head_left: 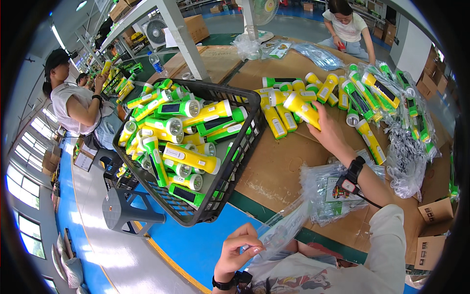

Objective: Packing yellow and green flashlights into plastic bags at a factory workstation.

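Observation:
My right hand is closed around the body of a yellow flashlight, above a loose group of yellow and green flashlights on the cardboard-covered table. Low in the view, my left hand pinches the end of a clear plastic bag, which stretches toward the table. Beneath my right forearm lies a stack of clear bags with printed inserts. At the left, a black plastic crate holds many unbagged flashlights in yellow and green.
Bagged flashlights are heaped at the right, beside a bundle of grey cables. A grey stool stands below the crate. One person works across the table, another at the left. A cardboard box sits lower right.

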The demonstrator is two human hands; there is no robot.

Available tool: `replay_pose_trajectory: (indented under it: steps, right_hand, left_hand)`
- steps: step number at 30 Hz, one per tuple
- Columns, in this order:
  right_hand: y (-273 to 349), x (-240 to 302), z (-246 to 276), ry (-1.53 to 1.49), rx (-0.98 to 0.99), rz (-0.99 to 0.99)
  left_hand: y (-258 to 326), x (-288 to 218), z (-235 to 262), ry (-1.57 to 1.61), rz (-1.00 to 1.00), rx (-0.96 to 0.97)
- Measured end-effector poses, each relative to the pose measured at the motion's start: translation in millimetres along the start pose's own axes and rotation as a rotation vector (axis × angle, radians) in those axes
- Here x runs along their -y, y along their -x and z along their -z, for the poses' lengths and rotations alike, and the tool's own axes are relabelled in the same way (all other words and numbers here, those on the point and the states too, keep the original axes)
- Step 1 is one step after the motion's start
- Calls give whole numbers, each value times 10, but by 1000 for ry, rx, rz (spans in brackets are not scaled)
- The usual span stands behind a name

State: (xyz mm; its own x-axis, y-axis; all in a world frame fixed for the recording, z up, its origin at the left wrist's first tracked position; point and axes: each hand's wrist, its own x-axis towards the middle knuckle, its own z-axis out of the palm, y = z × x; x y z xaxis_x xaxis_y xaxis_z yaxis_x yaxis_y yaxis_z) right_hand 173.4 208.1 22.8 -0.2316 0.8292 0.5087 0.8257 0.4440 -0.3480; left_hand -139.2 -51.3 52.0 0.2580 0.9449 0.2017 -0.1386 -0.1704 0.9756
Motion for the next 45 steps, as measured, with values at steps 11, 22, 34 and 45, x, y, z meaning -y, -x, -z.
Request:
replay_pose_trajectory:
  steps: [11, 22, 34, 45]
  right_hand:
    - [758, 1150, 1227, -1540, 551, -237]
    - [1331, 1040, 1254, -369, 591, 388]
    - [1441, 833, 1108, -408, 352, 144]
    - [1839, -1364, 2006, 600, -196, -315]
  left_hand:
    - [-432, -177, -404, -472, -102, 265]
    - [-436, -73, -460, -516, -359, 321]
    - [-594, 595, -691, -332, -109, -209]
    - [-598, 793, -661, -338, -110, -175]
